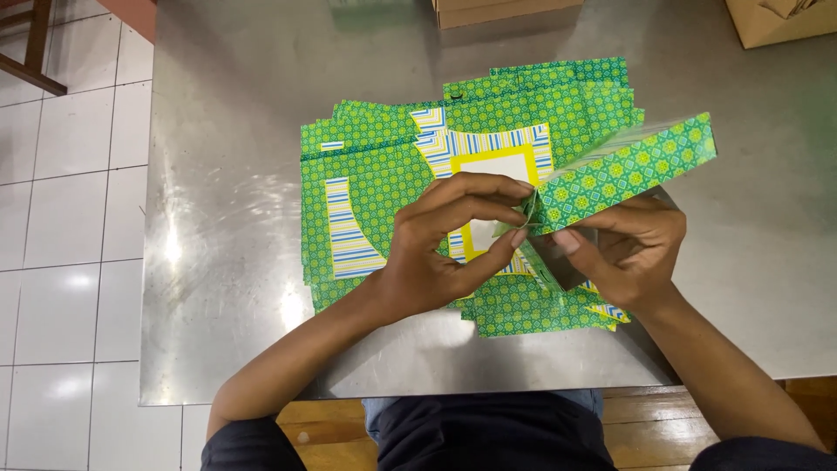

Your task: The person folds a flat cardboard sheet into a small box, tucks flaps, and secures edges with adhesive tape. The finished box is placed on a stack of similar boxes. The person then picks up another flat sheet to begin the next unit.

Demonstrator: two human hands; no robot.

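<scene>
Green patterned paper box (629,166), partly folded, is held above the middle of the bench (227,218), tilted so its far end rises toward the upper right. It has a lime and dark green tile print, w/ a pale inner edge showing along the top. Both hands grip its near end, where the flaps meet. Left hand (449,240) curls over from the left, fingertips pinching the flap at the box's corner. Right hand (623,249) grasps from below and the right, thumb pressed to the same end; its fingers are partly hidden under the box.

Directly beneath the hands lies a stack of flat unfolded box blanks (375,192) in the same green print, fanned out unevenly. Top sheets show blue, white and yellow striped panels and 1 white rectangle framed in yellow.

Bench is bare shiny metal, reflecting light at the left. 2 brown cardboard cartons sit at its far edge: 1 at top centre (501,10), 1 at the top right corner (776,22). White tiled floor (61,218) runs along the left. Person's dark sleeves and dark clothing show at the bottom.
</scene>
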